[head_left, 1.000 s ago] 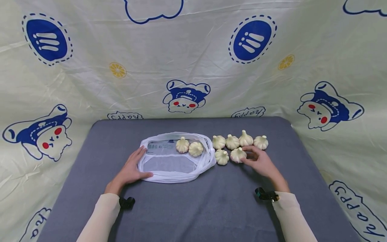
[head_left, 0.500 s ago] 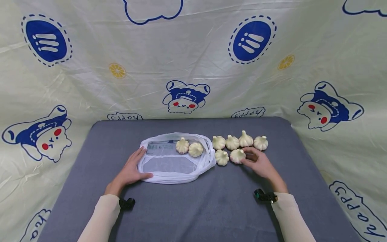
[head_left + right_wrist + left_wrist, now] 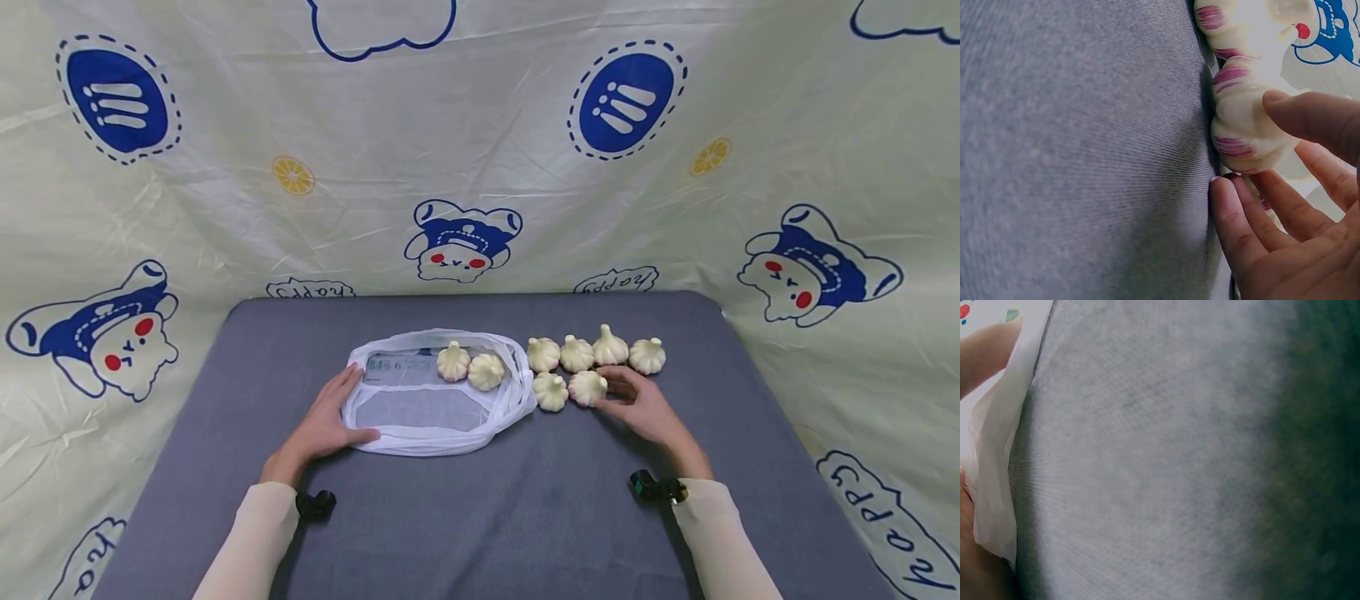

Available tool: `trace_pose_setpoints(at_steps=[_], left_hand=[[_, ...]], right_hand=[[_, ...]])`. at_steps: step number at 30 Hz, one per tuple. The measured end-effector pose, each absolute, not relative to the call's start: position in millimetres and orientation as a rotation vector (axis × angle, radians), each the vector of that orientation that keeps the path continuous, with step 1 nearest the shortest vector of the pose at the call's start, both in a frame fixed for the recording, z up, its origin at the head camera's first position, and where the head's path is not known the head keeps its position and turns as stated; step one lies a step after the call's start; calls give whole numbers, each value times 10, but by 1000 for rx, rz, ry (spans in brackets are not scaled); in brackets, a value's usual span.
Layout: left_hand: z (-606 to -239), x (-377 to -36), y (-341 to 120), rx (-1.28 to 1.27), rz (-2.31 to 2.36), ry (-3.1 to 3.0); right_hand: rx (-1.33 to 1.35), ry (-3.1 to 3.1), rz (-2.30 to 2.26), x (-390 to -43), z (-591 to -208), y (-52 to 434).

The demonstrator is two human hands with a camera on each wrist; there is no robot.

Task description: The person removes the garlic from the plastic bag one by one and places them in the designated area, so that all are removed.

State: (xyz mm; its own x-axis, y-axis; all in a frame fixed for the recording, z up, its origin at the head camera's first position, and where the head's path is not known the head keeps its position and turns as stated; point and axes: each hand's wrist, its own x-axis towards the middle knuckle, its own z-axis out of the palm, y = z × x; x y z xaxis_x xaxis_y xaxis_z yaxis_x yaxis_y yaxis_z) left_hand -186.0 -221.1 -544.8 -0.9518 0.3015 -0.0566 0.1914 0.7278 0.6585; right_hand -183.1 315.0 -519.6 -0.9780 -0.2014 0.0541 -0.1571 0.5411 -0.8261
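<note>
A white plastic bag (image 3: 442, 440) lies with its mouth spread wide and its rim bunched. Two garlic bulbs (image 3: 453, 361) sit inside it towards the back. My left hand (image 3: 324, 421) rests at the bag's left end, thumb and fingers spread along the rim. In the left wrist view the thumb (image 3: 988, 353) overlaps the white film. My right hand (image 3: 643, 408) holds a garlic bulb (image 3: 587, 387) between thumb and fingers, close over the cloth. Another garlic bulb (image 3: 551, 391) stands right beside it, at the bag's right edge.
Several garlic bulbs (image 3: 577, 353) form a back row right of the bag. Grey cloth (image 3: 480, 533) covers the table. A printed pale curtain (image 3: 480, 125) hangs behind the far edge. A small black device (image 3: 315, 503) is on each wrist.
My right hand has shifted slightly left with the garlic bulb, closer to the neighbouring bulb. The left hand, the bag and the other bulbs have stayed in place.
</note>
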Motion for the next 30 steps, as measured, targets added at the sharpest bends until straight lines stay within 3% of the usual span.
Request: trace_pose_setpoints(at_steps=[30], left_hand=[[-5432,-1848,-2197,380,1038,2751]], right_hand=[[-300,2663,-1402,-1806,-4488,2933]])
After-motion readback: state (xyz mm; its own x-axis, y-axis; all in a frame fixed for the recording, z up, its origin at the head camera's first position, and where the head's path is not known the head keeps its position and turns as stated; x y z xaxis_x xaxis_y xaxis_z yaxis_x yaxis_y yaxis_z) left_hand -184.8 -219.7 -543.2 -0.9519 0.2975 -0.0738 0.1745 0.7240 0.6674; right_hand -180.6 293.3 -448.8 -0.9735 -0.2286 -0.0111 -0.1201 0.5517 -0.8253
